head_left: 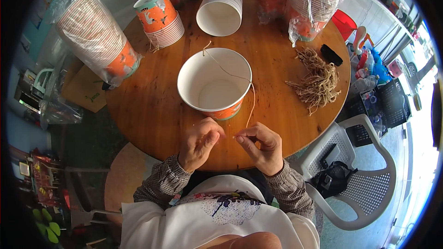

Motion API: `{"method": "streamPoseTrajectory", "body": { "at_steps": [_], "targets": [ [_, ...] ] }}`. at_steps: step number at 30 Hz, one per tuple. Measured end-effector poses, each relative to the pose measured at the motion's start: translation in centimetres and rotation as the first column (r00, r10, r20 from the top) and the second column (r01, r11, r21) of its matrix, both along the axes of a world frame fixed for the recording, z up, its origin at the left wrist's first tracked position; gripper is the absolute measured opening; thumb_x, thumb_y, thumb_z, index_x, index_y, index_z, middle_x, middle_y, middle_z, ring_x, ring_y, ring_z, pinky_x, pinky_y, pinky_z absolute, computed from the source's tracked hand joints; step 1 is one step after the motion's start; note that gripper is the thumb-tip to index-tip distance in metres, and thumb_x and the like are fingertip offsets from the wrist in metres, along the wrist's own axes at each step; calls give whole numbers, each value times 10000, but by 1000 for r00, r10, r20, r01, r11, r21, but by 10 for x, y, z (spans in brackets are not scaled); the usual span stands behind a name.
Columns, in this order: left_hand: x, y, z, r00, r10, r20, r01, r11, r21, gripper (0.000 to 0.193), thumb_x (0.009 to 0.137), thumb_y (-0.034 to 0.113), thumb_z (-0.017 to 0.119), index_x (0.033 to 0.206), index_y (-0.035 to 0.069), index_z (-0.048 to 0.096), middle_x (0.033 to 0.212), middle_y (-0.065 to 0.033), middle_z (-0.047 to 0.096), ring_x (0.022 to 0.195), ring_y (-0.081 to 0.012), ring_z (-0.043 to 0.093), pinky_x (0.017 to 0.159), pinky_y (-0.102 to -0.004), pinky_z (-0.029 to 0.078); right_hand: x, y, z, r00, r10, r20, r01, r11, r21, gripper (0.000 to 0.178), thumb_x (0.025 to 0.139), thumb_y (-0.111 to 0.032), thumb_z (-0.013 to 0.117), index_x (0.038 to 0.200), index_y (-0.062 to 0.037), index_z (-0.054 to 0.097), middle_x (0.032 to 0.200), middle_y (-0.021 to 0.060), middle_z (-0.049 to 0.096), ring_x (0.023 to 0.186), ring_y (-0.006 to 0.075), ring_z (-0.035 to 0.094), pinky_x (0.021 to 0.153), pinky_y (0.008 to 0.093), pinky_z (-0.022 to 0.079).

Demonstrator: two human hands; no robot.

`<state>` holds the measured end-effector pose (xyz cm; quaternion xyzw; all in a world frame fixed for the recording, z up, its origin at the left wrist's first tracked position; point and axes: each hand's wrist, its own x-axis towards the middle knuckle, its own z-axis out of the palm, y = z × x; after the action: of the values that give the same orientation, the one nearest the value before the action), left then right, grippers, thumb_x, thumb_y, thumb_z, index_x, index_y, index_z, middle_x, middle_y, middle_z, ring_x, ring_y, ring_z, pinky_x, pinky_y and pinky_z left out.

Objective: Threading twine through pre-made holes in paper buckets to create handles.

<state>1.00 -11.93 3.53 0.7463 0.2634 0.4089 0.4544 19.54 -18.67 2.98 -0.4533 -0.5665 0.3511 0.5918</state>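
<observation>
In front of me on the round table stands a white-lined paper bucket point(191, 78) with an orange and teal printed outside. A thin tan cord point(253, 97) starts at the bucket's far left rim. It crosses the opening, passes the right side of the rim and hangs down toward my right hand point(263, 147). That hand is closed, with thumb and forefinger pinching the pale end of the cord. My left hand point(199, 144) is just left of it, near the bucket's front, fingers loosely bent and tips slightly blurred. Nothing shows in my left hand.
A bundle of cords point(318, 80) and a black object point(331, 55) lie at the right. Stacked buckets point(164, 30) stand far left, wrapped stacks point(94, 37) around them. More buckets point(219, 14) lie on their side. A plastic chair point(364, 189) holds a black bag.
</observation>
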Motion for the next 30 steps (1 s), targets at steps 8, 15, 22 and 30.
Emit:
{"method": "streamPoseTrajectory", "body": {
  "at_steps": [8, 15, 22, 30],
  "targets": [
    [23, -14, 3, 987, 109, -114, -81, 970, 229, 171, 919, 82, 607, 785, -17, 569, 717, -107, 529, 633, -248, 538, 578, -326, 433, -4, -3, -1, 995, -54, 83, 50, 997, 55, 80, 805, 31, 709, 867, 4, 665, 746, 56, 585, 625, 120, 560, 571, 241, 444],
    [27, -15, 2, 979, 178, -101, -133, 930, 344, 64, 890, -2, 593, 858, -19, 540, 783, -125, 535, 691, -265, 550, 630, -335, 459, -7, -1, -4, 979, -133, 157, 111, 984, 138, 122, 795, 43, 709, 888, -6, 647, 730, 47, 570, 587, 107, 549, 537, 233, 443],
    [23, -11, 0, 980, 154, -128, -94, 917, 387, 111, 873, -24, 599, 949, -12, 520, 875, -134, 532, 795, -276, 554, 701, -331, 468, -8, 2, -8, 974, -145, 175, 116, 979, 167, 142, 800, 32, 704, 893, -17, 608, 727, 54, 572, 578, 118, 545, 529, 241, 446],
    [18, -9, -1, 977, 133, -168, -53, 909, 412, 107, 883, -21, 599, 960, -6, 527, 886, -129, 529, 800, -275, 556, 707, -333, 472, -12, 2, -16, 979, -92, 181, 80, 994, 77, 96, 838, -30, 678, 884, -15, 595, 684, 57, 565, 546, 130, 529, 515, 255, 438]
  ]
}}
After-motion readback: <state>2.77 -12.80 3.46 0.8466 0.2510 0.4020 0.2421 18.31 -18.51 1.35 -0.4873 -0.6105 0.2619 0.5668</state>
